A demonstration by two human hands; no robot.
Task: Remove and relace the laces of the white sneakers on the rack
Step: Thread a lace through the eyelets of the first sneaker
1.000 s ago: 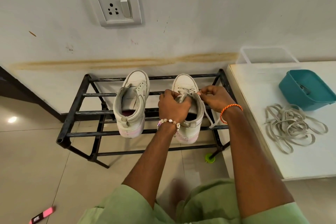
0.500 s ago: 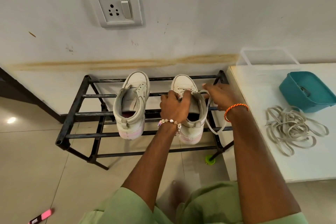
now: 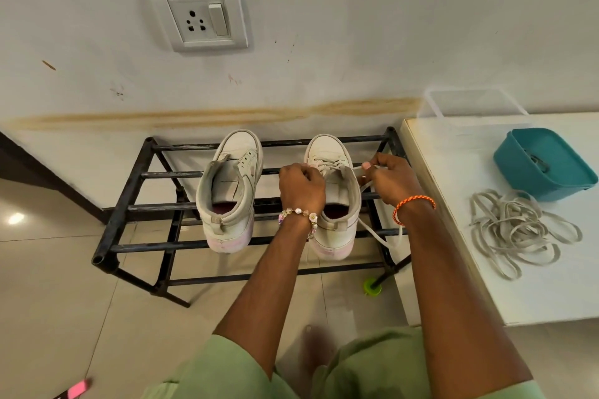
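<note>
White wall behind, tiled floor below; black rack (image 3: 129, 204) stands against the wall, white table (image 3: 453, 236) just to its right

Head view:
- Two sneakers on the rack, heels toward the person, toes toward the wall. Long axis of each runs away from the camera
- Left sneaker (image 3: 230, 191): no lace visible, eyelets bare, tongue exposed, pinkish tint on the heel sole
- Right sneaker (image 3: 334, 204): lace (image 3: 376, 230) crosses near the toe end; upper eyelets look unlaced
- Left hand (image 3: 301, 188): fingers curled over the left edge of the right sneaker's opening, gripping the upper; whether it also pinches lace, cannot tell
- Right hand (image 3: 389, 181): just right of the same sneaker, fingers pinching the lace. Slack loops down from this hand past the rack bars, beside the sneaker's right side
- Key relation: lace runs from the eyelets rightward to the right hand, so that hand is nearer the free end; left hand steadies. Judgement: lace on this sneaker partly threaded, direction (removing or relacing) not clear
- Laces (image 3: 518, 230) lie in a loose pile on the table, well apart from the hands; teal tub (image 3: 544, 165) beyond the pile
</note>
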